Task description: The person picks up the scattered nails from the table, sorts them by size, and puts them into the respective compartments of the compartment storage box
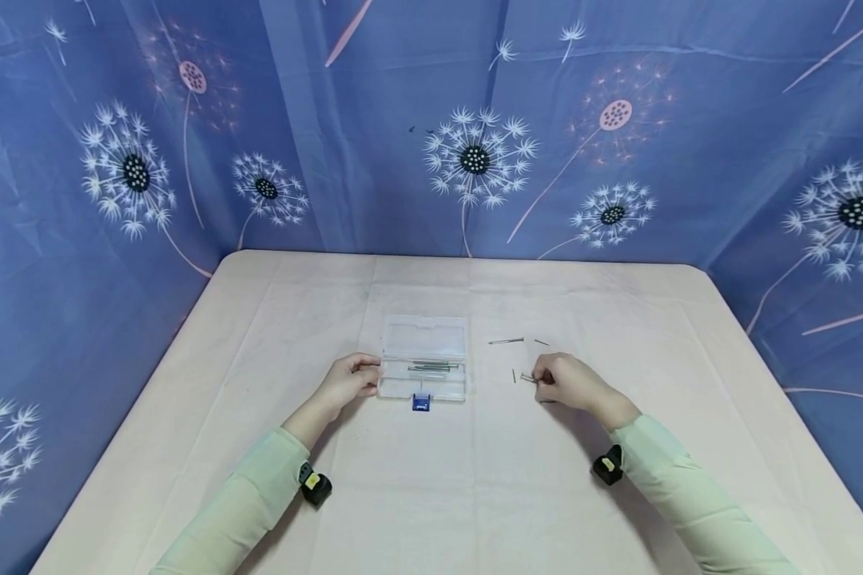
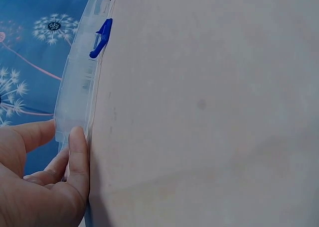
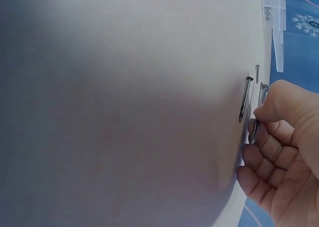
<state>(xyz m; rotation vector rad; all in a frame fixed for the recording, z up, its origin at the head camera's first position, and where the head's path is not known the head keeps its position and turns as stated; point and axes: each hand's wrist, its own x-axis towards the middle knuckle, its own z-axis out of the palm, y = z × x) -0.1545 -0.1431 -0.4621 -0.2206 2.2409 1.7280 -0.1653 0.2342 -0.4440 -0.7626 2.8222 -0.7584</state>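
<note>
A clear plastic box (image 1: 395, 389) with a blue latch (image 1: 421, 402) lies with its lid (image 1: 426, 335) raised on the table. Several metal nails (image 1: 433, 366) lie together in its middle compartment. My left hand (image 1: 348, 375) grips the box by its left end, thumb and fingers against the wall (image 2: 74, 102). Right of the box, my right hand (image 1: 574, 383) pinches a nail (image 3: 253, 132) between thumb and forefinger; whether a second one is held with it I cannot tell. Beside those fingertips lies a short nail (image 1: 514, 375) on the cloth.
A longer nail (image 1: 507, 341) and a small one (image 1: 542, 343) lie behind the right hand. Pale cloth covers the table (image 1: 295, 311). Blue dandelion-print curtains (image 1: 395, 200) stand along the back and both sides.
</note>
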